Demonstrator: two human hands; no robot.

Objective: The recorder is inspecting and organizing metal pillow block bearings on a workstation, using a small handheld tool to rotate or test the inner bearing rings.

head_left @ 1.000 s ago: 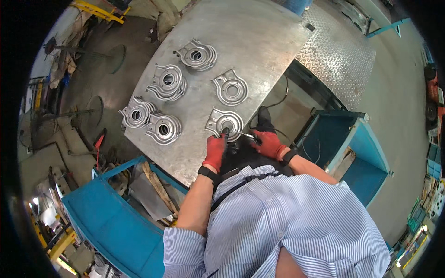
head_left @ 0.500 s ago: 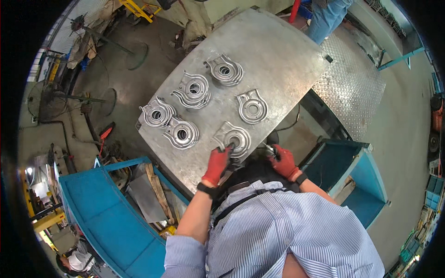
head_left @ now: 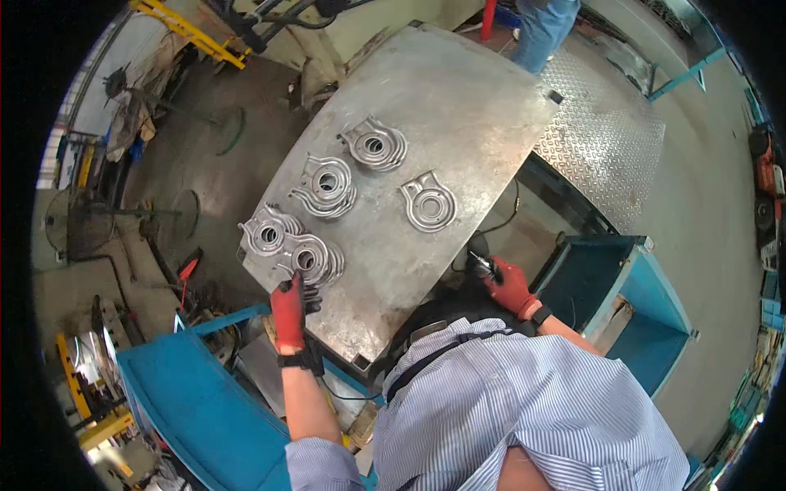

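My left hand (head_left: 288, 314), in a red glove with dark fingertips, is at the near edge of a stack of grey stamped metal plates (head_left: 308, 260) with a round hole. Its fingers close on the rim of the top plate, partly hiding it. My right hand (head_left: 509, 290), also red-gloved, is closed around a small silver hand tool (head_left: 481, 263) just off the table's right edge. The tool's exact kind is not clear. A single metal plate (head_left: 431, 202) lies flat, further right on the metal table (head_left: 385, 274).
More plate stacks stand on the table: one touching mine (head_left: 268, 236), a middle one (head_left: 326, 183) and a far one (head_left: 374, 145). Blue metal bins flank me, left (head_left: 188, 393) and right (head_left: 655, 286). A person's jeans-clad leg (head_left: 544, 37) stands beyond the table.
My left hand has swung left from the table's near edge to the nearest stack. The plate it touched has left that spot. My right hand stays closed on the tool.
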